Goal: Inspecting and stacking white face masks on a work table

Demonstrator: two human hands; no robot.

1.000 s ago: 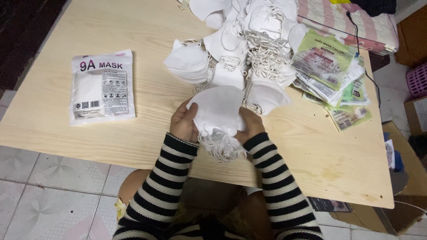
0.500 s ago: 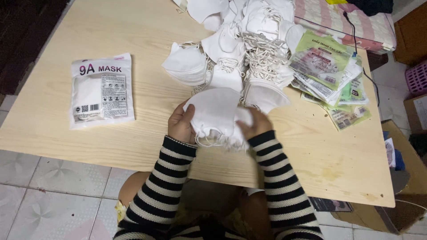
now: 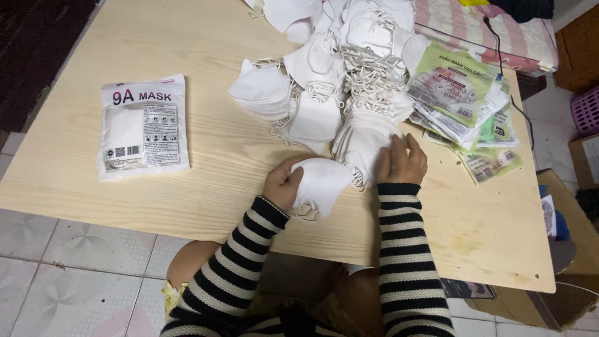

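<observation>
Sorting of white folded face masks at a pale wooden table.

The left hand grips a small stack of masks at the table's near edge; the right hand rests open, fingers spread, on the neighbouring mask pile.

Soft even indoor light, sharp, faint shadows

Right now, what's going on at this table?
A person in striped sleeves sits at a wooden table sorting white face masks. The left hand holds a small stack of masks near the table's front edge, while the right hand rests on the big mask pile. A sealed mask pack lies to the left, and flat printed bags sit to the right.
</observation>
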